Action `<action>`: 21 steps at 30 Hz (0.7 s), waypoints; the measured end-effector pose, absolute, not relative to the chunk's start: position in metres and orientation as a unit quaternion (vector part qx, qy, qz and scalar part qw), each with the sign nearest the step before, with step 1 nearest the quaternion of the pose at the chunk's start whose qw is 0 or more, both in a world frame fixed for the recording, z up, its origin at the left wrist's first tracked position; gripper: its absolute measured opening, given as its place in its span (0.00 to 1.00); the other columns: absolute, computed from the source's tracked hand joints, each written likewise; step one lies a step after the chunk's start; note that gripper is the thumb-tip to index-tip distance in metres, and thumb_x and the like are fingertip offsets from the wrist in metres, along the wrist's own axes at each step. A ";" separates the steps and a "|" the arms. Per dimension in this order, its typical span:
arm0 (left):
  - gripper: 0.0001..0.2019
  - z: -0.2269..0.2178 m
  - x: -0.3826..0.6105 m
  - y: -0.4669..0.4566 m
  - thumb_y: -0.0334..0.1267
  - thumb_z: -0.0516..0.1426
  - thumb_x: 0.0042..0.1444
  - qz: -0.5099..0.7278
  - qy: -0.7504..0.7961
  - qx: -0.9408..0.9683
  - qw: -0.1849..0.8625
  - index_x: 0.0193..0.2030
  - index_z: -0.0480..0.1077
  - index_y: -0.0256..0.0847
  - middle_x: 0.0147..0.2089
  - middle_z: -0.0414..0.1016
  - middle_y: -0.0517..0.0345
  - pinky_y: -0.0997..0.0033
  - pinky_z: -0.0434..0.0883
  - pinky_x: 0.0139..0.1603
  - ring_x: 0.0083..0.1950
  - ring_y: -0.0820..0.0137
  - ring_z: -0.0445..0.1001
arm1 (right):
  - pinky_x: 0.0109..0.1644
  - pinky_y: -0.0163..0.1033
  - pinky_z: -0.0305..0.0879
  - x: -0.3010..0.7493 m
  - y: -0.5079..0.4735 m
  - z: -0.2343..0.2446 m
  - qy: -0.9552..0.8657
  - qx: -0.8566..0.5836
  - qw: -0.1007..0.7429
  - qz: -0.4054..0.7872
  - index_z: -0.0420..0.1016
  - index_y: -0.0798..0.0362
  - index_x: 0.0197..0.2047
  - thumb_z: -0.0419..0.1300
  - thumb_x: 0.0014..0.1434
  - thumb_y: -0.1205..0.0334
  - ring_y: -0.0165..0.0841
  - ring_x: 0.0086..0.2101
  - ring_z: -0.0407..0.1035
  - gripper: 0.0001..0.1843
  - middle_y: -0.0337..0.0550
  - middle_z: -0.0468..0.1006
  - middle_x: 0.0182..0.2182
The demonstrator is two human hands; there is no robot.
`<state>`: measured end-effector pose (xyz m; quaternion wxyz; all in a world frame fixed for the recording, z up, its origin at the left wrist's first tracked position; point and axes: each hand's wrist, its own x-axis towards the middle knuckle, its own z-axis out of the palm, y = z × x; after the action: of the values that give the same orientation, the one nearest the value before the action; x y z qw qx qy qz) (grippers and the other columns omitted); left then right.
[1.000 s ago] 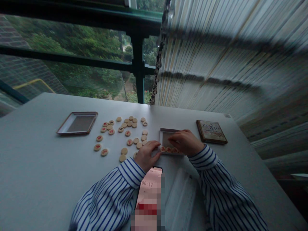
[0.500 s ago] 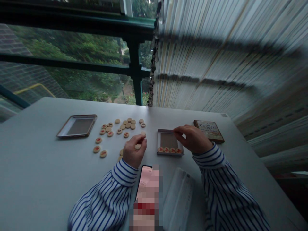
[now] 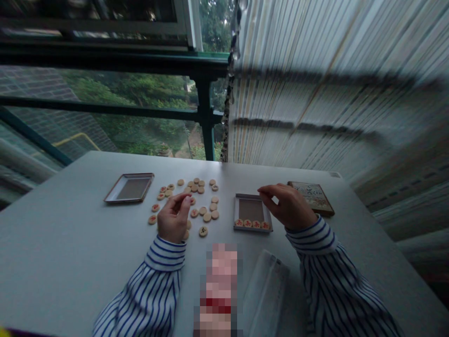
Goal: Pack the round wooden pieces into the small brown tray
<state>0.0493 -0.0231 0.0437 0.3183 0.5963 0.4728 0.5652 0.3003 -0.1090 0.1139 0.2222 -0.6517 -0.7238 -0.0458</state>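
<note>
My left hand (image 3: pixel 173 217) hovers over the loose xiangqi pieces, its fingertips pinched close beside a red-marked xiangqi piece (image 3: pixel 192 201). Whether anything sits between those fingers is hidden. Round, pale wooden pieces lie scattered beyond and to the right of it, some with red or black characters, others blank side up. A shallow open box (image 3: pixel 238 210) stands to the right, with a row of several red-marked pieces (image 3: pixel 256 224) along its near wall. At the box's far right corner is my right hand (image 3: pixel 289 206), index finger stretched out and thumb apart, with nothing visible in it.
Another shallow box part (image 3: pixel 149 185) lies at the left of the white table (image 3: pixel 105 262). A printed box lid (image 3: pixel 314 196) is behind my right hand. Clear plastic packaging (image 3: pixel 264 295) and a pixelated patch are near the front. A window and a string curtain border the table.
My left hand has moved left, away from the pieces nearest the box, uncovering a black-marked piece. My right hand has lifted slightly off the box's rim. The view has tilted and shifted a little.
</note>
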 end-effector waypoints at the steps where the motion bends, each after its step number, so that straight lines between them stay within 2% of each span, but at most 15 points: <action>1: 0.13 0.045 0.044 -0.021 0.41 0.54 0.49 0.571 0.474 0.591 0.316 0.37 0.69 0.34 0.35 0.74 0.52 0.68 0.73 0.37 0.35 0.70 0.74 | 0.37 0.35 0.60 0.300 -0.109 0.114 -0.726 -0.650 0.220 -0.045 0.73 0.54 0.38 0.51 0.55 0.64 0.30 0.30 0.67 0.11 0.43 0.75 0.28; 11: 0.14 0.044 0.009 -0.006 0.42 0.54 0.49 0.580 0.508 0.576 0.272 0.38 0.69 0.33 0.34 0.75 0.51 0.67 0.73 0.38 0.34 0.69 0.75 | 0.39 0.36 0.61 0.288 -0.108 0.109 -0.752 -0.622 0.215 -0.030 0.72 0.54 0.38 0.50 0.57 0.64 0.32 0.34 0.67 0.11 0.44 0.76 0.31; 14: 0.13 0.037 0.002 -0.009 0.42 0.54 0.49 0.539 0.505 0.631 0.235 0.37 0.70 0.35 0.35 0.75 0.52 0.68 0.72 0.39 0.35 0.69 0.74 | 0.40 0.37 0.61 0.282 -0.107 0.105 -0.768 -0.606 0.205 -0.022 0.71 0.54 0.38 0.50 0.56 0.65 0.33 0.34 0.66 0.10 0.44 0.76 0.32; 17: 0.10 0.030 -0.005 -0.017 0.40 0.55 0.48 0.484 0.476 0.714 0.173 0.34 0.70 0.37 0.32 0.74 0.54 0.69 0.72 0.36 0.31 0.70 0.73 | 0.41 0.37 0.61 0.273 -0.105 0.100 -0.784 -0.591 0.187 -0.015 0.70 0.54 0.39 0.51 0.56 0.65 0.33 0.35 0.66 0.10 0.45 0.75 0.33; 21: 0.09 0.022 -0.011 -0.028 0.38 0.55 0.47 0.444 0.405 0.791 0.111 0.37 0.69 0.39 0.32 0.74 0.55 0.70 0.72 0.35 0.32 0.70 0.73 | 0.42 0.38 0.60 0.258 -0.101 0.093 -0.800 -0.576 0.168 -0.012 0.70 0.53 0.40 0.50 0.56 0.66 0.34 0.37 0.66 0.10 0.45 0.75 0.35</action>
<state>-0.0107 -0.0282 0.0220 0.1108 0.7913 0.4054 0.4440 0.2577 -0.1006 0.0930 0.1679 -0.5758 -0.8001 -0.0122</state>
